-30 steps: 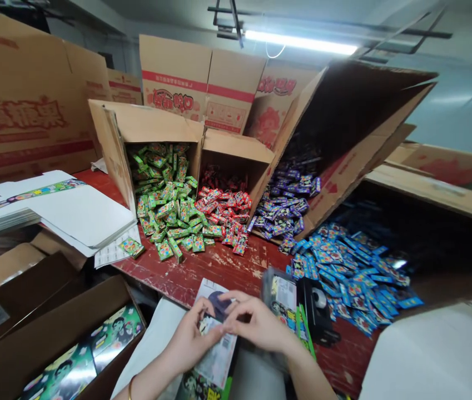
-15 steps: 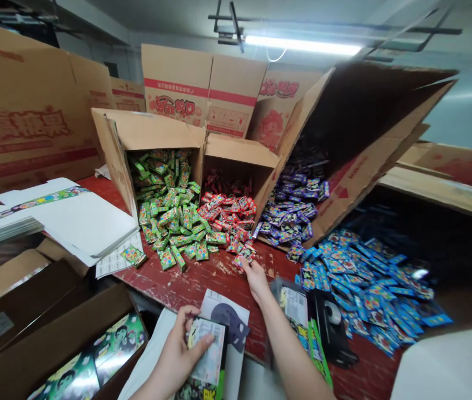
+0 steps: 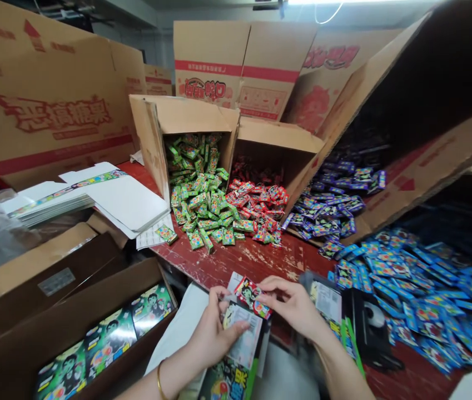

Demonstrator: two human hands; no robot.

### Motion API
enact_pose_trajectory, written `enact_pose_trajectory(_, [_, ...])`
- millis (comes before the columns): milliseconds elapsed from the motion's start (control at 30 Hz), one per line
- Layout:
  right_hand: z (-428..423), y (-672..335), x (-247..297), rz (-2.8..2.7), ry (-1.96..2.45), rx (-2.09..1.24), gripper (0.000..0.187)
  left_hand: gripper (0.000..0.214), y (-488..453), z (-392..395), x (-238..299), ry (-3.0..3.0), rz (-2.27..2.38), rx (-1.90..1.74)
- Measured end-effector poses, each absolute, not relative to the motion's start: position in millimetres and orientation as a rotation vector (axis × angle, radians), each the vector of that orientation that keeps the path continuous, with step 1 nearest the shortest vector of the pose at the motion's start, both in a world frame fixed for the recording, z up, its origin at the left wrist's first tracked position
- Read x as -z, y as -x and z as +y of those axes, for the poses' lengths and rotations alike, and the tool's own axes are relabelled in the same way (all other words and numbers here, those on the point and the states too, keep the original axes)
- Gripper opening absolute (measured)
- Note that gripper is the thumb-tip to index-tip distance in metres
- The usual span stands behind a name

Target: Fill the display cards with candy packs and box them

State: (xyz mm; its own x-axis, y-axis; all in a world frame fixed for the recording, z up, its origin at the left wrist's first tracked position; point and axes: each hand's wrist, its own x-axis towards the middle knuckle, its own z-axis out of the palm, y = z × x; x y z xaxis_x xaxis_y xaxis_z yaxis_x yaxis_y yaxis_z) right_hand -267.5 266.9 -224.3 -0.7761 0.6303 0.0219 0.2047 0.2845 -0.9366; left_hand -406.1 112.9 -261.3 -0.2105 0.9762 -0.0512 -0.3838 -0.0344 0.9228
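My left hand [image 3: 219, 328] is closed around a black and green candy pouch [image 3: 239, 339] with a clear window, its thumb pressed across the front. Between the thumb and fingers of my right hand [image 3: 292, 303] is a red candy packet [image 3: 252, 297], held right at the pouch's upper end. Whether the packet is partly inside the pouch, I cannot tell. Beyond my hands, red packets [image 3: 256, 200] spill from a cardboard box onto the table. Green packets [image 3: 206, 205] lie left of them, purple packets [image 3: 331, 200] and blue packets [image 3: 419, 294] to the right.
A carton of green printed boxes [image 3: 110, 339] stands at lower left. White cards [image 3: 131, 203] are stacked behind it on the red table [image 3: 185, 258]. Right of my hands lie more pouches [image 3: 327, 305] and a black tape dispenser-like device [image 3: 369, 328]. Large cartons [image 3: 60, 100] line the back.
My right hand has come back from the red pile with a red packet and met the pouch in my left hand. The camera view has turned left and tilted down.
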Motion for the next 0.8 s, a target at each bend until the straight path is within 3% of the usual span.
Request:
enact_pose_trajectory(167, [250, 284, 200, -2.388, 0.651, -1.593, 0.024, 0.057, 414, 107, 254, -0.797, 1.092, -1.508])
enact_pose_trajectory(300, [260, 323, 197, -2.051, 0.809, -1.676, 0.034, 0.036, 428, 107, 254, -0.969, 1.273, -1.428])
enact_pose_trajectory(400, [278, 379, 218, -1.871, 0.951, -1.618, 0.036, 0.036, 438, 109, 253, -1.023, 1.457, -1.343])
enact_pose_trajectory(500, [296, 435, 253, -1.787, 0.981, -1.588, 0.052, 0.038, 445, 108, 252, -1.042, 1.527, -1.306])
enact_pose_trajectory(567, [307, 456, 273, -1.73, 0.976, -1.617, 0.049, 0.038, 448, 107, 252, -1.047, 1.545, -1.31])
enact_pose_trajectory(667, [317, 450, 286, -1.631, 0.947, -1.747, 0.043, 0.04, 451, 104, 256, -0.978, 1.534, -1.38])
enact_pose_trajectory(800, [305, 385, 267, -1.505, 0.857, -1.92, 0.059, 0.043, 447, 108, 259, -0.909, 1.461, -1.472])
